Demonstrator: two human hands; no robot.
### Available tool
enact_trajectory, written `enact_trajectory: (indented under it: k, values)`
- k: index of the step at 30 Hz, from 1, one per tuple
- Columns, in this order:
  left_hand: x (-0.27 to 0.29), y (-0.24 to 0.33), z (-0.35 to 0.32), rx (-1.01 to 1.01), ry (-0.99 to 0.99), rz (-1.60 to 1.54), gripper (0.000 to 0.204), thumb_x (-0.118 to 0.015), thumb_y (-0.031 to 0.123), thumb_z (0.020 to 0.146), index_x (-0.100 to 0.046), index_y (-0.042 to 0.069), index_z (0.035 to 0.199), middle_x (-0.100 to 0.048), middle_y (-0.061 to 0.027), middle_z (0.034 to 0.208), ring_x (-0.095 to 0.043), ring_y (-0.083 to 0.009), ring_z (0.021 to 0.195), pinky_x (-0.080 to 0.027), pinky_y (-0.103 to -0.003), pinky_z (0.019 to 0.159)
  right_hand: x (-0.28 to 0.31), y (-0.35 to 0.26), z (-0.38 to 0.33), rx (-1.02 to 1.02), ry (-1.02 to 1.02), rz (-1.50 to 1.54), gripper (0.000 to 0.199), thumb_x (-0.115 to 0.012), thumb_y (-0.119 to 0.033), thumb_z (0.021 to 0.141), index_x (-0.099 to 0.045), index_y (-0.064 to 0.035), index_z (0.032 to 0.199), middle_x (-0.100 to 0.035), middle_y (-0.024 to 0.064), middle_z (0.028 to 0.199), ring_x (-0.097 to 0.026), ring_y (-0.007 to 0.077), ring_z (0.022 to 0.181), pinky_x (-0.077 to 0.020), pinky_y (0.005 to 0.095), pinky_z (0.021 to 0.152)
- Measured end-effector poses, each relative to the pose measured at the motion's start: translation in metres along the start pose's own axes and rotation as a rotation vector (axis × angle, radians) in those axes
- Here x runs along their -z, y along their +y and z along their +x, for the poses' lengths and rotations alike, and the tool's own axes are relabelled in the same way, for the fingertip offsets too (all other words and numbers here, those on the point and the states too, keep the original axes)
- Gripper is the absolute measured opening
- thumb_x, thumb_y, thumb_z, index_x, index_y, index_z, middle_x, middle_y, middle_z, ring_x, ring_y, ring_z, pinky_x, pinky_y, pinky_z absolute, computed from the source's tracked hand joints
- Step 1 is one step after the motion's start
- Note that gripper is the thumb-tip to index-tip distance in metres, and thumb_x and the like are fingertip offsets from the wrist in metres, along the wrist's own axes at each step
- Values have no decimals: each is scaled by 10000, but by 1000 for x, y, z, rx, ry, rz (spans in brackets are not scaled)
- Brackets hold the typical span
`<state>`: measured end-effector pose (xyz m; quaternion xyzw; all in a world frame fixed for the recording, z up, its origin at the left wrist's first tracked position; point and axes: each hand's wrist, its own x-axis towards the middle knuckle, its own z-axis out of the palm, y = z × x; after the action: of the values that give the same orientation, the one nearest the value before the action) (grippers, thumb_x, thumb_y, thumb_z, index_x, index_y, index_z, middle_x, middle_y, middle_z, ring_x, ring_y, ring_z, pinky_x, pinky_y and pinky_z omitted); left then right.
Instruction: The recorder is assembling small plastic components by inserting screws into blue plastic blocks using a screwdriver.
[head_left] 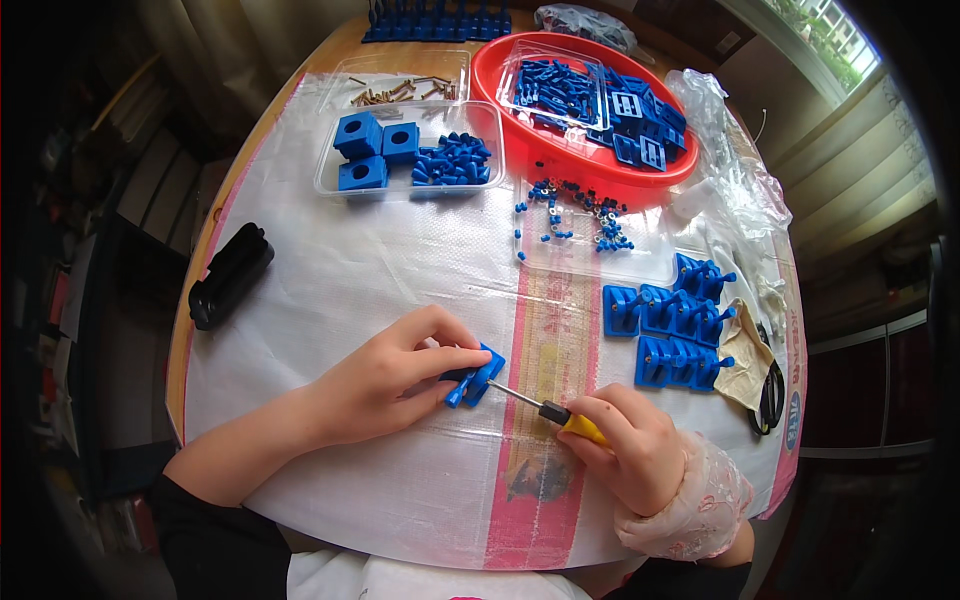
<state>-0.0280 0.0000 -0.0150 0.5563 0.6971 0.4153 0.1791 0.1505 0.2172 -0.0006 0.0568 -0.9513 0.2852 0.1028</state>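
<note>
My left hand (pixel 400 375) is closed around a small blue plastic bracket (pixel 486 376) on the covered table, with a blue peg-like lever (pixel 456 394) sticking out toward me. In my right hand (pixel 632 440) is a screwdriver (pixel 553 412) with a yellow and black handle. Its metal shaft points left and its tip meets the bracket's right side. Whether the tip sits in a screw is too small to tell. Several similar blue assemblies (pixel 672 312) stand grouped to the right, beyond my right hand.
A red basin (pixel 482 100) holds many blue parts. Beside it, clear plastic boxes (pixel 320 180) contain blue blocks, cones and brass-coloured screws. Small blue and black pieces lie on a clear lid (pixel 655 262). A black case (pixel 232 276) lies left; black-handled scissors (pixel 770 398) and a beige cloth (pixel 742 362) lie right.
</note>
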Motion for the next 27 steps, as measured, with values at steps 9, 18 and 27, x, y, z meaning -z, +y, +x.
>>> enact_trajectory:
  k: [9,18,27]
  values:
    - [-1,1,1,-10,16,-8,458,-650,-125,771,-661,56,1191,-562,-101,1105,-606,-205,983,-531,-294,771,1,-6,-3,-15,-13,30,412,-730,-43,739,-618,-8,1133,-582,102,907,-615,240,687,-505,323,591]
    - [-2,-1,1,-12,30,1,452,-650,-130,767,-671,63,1175,-567,-103,1103,-610,-198,962,-529,-285,754,5,1,-5,-25,-49,59,456,-745,-23,714,-630,-54,1154,-583,117,911,-611,230,656,-500,329,565]
    - [0,2,0,-10,44,64,453,-667,-122,738,-688,87,1139,-553,-90,1109,-595,-193,982,-523,-271,736,4,1,-2,16,-23,94,407,-733,-25,748,-639,-57,1142,-586,113,903,-622,228,667,-510,327,575]
